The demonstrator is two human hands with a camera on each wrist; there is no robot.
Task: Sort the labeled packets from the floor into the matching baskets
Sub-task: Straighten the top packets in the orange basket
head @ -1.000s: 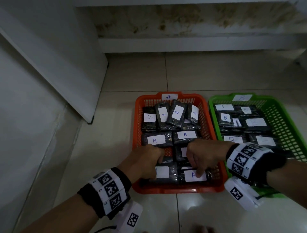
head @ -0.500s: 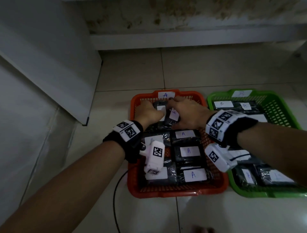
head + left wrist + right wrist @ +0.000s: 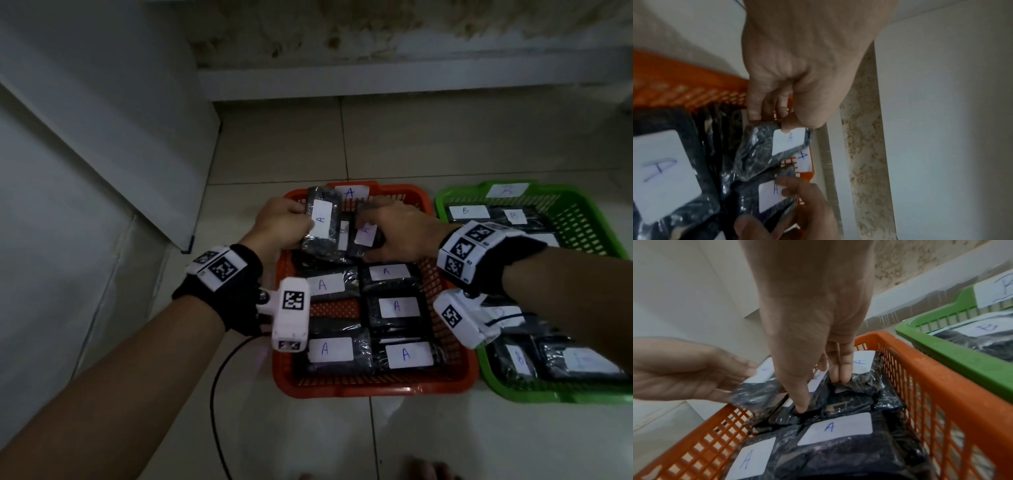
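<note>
Reaching over the far end of the orange basket (image 3: 373,389), both hands work among black packets that carry white "A" stickers. The left hand (image 3: 279,226) pinches one packet (image 3: 322,222) between thumb and fingers and holds it tilted above the basket's upper left corner, in the centre of the head view; the left wrist view shows the thumb pressed on the corner of its sticker. The right hand (image 3: 399,231) is just beside it, fingers straight and pointing down, their tips pushing into a cluster of packets (image 3: 364,240) at the basket's far end, as the right wrist view shows. More "A" packets (image 3: 397,308) lie flat across the rest of the orange basket. To the right of the frame, just beside it, the green basket (image 3: 561,394) holds packets marked "B" (image 3: 467,212). Both baskets sit on a pale tiled floor (image 3: 445,144), and a black cable (image 3: 215,394) trails down from the left wrist at the lower centre.
</note>
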